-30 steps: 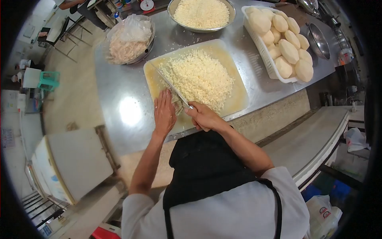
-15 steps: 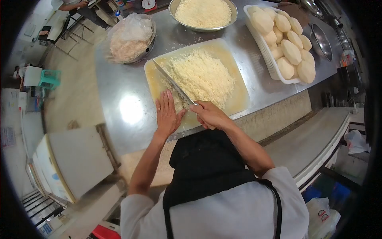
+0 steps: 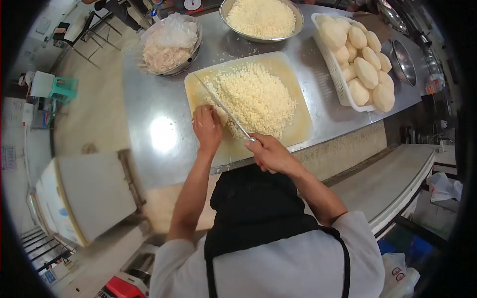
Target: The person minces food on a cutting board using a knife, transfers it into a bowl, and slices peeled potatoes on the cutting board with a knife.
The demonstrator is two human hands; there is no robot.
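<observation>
A yellowish cutting board (image 3: 301, 119) lies on the metal table, bearing a heap of finely chopped pale pieces (image 3: 258, 99). My right hand (image 3: 271, 153) is wrapped round the handle of a long knife (image 3: 224, 108); its blade runs up and left along the left side of the heap. My left hand (image 3: 207, 127) rests on the board's left part, left of the blade, with its fingers bent and pressed together. Whatever may lie under those fingers is hidden.
A metal bowl of chopped pieces (image 3: 299, 31) stands behind the board. At the back left is a bowl with a plastic bag (image 3: 176, 35) over shredded pale food. A white basket (image 3: 338, 82) of peeled potatoes and an empty metal bowl (image 3: 403, 62) stand right. Part of a person (image 3: 121, 12) shows top left.
My left hand has gone from flat, spread fingers to bent ones. My right hand and the knife have shifted slightly right and down in the picture. The whole view has tilted a little.
</observation>
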